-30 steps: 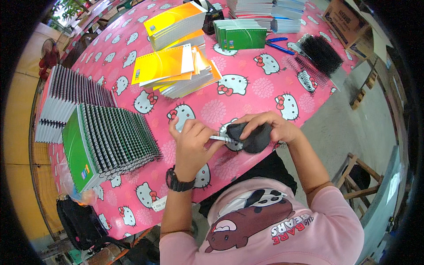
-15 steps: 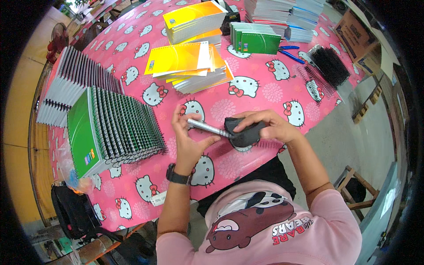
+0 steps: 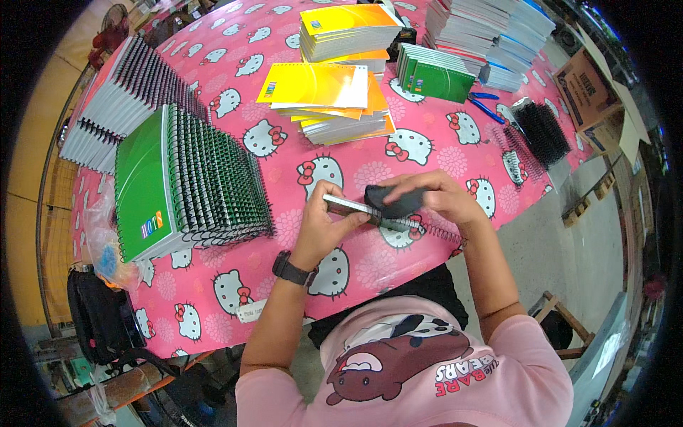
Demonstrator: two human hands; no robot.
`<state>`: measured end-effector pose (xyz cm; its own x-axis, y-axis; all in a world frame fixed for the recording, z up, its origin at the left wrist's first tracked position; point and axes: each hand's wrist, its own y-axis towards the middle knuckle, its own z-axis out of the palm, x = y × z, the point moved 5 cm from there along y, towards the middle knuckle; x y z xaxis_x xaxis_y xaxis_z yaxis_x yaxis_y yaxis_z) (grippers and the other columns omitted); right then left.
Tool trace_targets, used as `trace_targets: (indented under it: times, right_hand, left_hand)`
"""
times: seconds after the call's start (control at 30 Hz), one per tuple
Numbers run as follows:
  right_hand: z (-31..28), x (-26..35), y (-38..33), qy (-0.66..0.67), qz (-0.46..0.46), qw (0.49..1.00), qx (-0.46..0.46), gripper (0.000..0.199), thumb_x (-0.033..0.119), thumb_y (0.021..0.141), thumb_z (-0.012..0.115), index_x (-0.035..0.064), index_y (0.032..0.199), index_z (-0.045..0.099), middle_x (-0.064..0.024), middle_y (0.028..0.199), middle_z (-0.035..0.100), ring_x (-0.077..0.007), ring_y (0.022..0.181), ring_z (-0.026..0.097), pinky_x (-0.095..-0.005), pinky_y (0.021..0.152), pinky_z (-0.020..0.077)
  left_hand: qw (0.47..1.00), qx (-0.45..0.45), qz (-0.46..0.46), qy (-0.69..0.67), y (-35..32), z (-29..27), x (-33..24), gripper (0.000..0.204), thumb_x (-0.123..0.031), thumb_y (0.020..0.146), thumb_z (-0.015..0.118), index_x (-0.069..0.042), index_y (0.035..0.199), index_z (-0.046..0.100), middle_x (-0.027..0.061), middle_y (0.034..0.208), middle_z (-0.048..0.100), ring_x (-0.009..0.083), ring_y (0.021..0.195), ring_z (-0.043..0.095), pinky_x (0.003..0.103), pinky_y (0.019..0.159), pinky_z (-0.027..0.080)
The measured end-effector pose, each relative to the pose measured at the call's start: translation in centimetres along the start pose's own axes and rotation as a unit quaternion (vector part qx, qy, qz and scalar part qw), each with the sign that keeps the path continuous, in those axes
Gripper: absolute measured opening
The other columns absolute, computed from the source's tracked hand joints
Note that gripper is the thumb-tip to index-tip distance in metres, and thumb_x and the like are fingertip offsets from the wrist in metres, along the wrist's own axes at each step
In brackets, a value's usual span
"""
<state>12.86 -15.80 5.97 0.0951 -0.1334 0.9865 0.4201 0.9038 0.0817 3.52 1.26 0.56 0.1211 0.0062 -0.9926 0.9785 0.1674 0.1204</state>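
Note:
My left hand, with a black watch on its wrist, is closed on a thin notebook seen nearly edge-on above the near part of the table. A dark spiral coil runs along the notebook's edge and sticks out beyond it to the right, below my right hand. My right hand grips a black pad, cloth-like in look, lying against the notebook and coil. My right thumb is mostly hidden.
Coil-bound green notebooks stand at the left. Yellow-covered notebooks and green ones lie farther back. Blue-handled pliers and a heap of black coils are at right, near a cardboard box.
The notebook has turned, showing its coiled edge, and more of the coil is visible below the pad. My right fingers have shifted on the pad. The whole view has moved slightly.

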Motion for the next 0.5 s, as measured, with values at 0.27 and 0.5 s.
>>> trace_targets:
  times: [0.27,0.5]
  right_hand:
    - [-0.5,-0.5,0.6,0.025,0.001,0.999,-0.023,0.049,0.037,0.079,0.064,-0.0016,0.110,0.063,-0.0140,0.108,0.063,-0.0186,0.099,0.058,-0.0315,0.089,0.0434]
    - [0.7,5.6,-0.6,-0.358,-0.122,0.914,-0.146,0.055,0.033,0.063,0.077,0.0086,0.110,0.064,-0.0179,0.127,0.049,-0.0326,0.114,0.047,-0.0430,0.100,0.0325]
  left_hand:
    - [1.000,0.009,-0.008,-0.001,0.3,0.1,0.0,0.038,-0.007,0.075,0.074,-0.009,0.093,0.040,-0.0006,0.086,0.047,0.0079,0.080,0.048,0.024,0.071,0.043]
    - [0.998,-0.025,0.007,-0.053,0.1,-0.2,0.8,0.027,-0.018,0.088,0.063,-0.002,0.102,0.046,0.0029,0.086,0.054,0.0088,0.081,0.053,0.025,0.071,0.046]
